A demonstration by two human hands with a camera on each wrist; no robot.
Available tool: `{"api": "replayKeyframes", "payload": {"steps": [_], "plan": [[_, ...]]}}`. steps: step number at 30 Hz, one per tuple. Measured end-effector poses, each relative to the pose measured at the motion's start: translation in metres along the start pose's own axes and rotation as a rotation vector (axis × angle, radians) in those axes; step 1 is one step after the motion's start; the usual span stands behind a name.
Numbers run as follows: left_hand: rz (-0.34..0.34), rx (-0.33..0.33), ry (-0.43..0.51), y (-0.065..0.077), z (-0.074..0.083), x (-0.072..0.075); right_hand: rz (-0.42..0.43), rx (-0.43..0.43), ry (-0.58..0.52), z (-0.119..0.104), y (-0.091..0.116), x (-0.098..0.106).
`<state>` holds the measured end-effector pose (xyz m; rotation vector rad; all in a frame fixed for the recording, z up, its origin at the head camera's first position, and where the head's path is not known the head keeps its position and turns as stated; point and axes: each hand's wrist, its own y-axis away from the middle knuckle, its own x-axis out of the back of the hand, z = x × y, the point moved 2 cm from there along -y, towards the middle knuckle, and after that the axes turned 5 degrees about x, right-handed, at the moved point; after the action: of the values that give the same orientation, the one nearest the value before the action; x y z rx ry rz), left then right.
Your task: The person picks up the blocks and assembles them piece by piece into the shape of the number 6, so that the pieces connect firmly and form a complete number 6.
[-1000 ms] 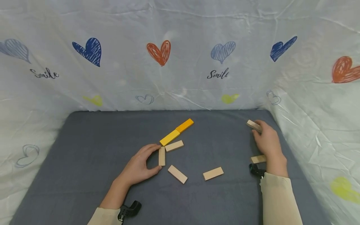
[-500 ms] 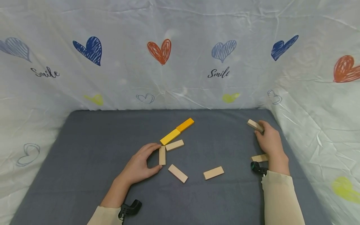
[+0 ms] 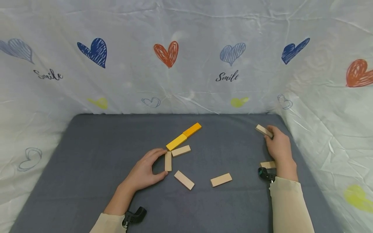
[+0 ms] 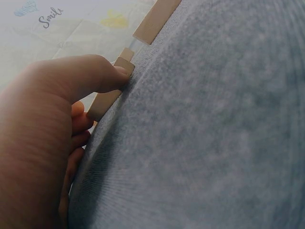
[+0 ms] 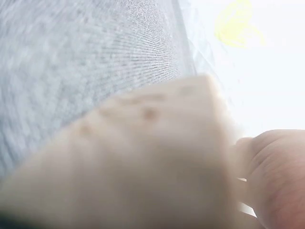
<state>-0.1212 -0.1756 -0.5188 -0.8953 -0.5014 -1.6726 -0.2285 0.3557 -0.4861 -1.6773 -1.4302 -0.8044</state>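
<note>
In the head view my left hand pinches a plain wooden block lengthwise, thumb at its near end and fingertips at its far end. A yellow block and another plain block lie right by that far end. An orange-yellow block continues the yellow one's slanted line. At the table's right side my right hand holds a wooden block between thumb and fingers, its left end sticking out. Under the right wrist lies one more block, partly hidden; it looms large and blurred in the right wrist view.
Two loose plain blocks lie nearer the front: a slanted block and, to its right, another block. A dark grey cloth covers the table. A white curtain printed with hearts stands behind and at the sides.
Both hands keep their grip and stay almost in place. The right hand has shifted very slightly; the blocks have not visibly moved.
</note>
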Motion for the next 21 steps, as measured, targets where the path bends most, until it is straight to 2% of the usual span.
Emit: {"api": "replayKeyframes", "payload": {"steps": [21], "plan": [[0.002,0.003,0.005,-0.0010,-0.0009,0.0000,0.050,0.019,-0.032,0.0062,-0.0024,-0.0016]]}}
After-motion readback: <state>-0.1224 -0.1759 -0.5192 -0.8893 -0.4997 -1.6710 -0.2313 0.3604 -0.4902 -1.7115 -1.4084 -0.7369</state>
